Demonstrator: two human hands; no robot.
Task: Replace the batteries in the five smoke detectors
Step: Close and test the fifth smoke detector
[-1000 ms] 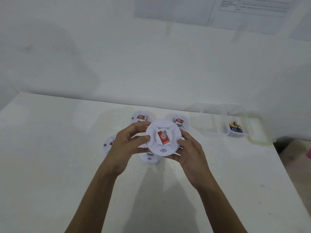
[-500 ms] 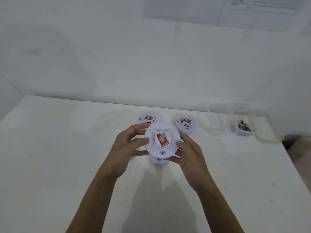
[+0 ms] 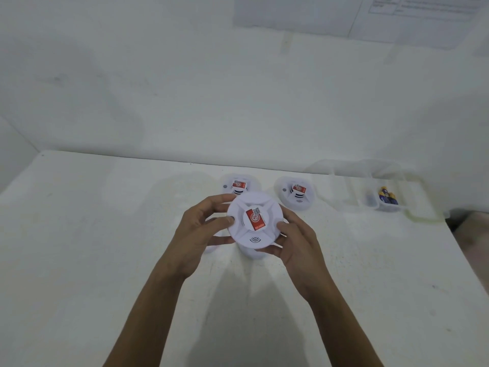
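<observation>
I hold a round white smoke detector (image 3: 255, 220) with a red sticker above the white table (image 3: 79, 247). My left hand (image 3: 201, 231) grips its left rim, thumb on the face. My right hand (image 3: 296, 242) grips its right and lower rim. Two more white detectors lie behind it on the table, one (image 3: 238, 184) at centre and one (image 3: 296, 192) to its right. Another detector (image 3: 252, 254) shows partly under the held one, and a bit of one more (image 3: 211, 247) peeks below my left hand. Blue and yellow batteries (image 3: 387, 197) lie in a clear container (image 3: 370, 186).
The clear container stands at the back right against the white wall (image 3: 185, 88). Papers (image 3: 397, 11) hang on the wall at the top right. The table's right edge (image 3: 465, 260) runs close to the container, with darker floor beyond it.
The held detector has turned a little counter-clockwise between my hands, and my fingers have shifted along its rim. The camera has tilted, so the table objects sit slightly further right.
</observation>
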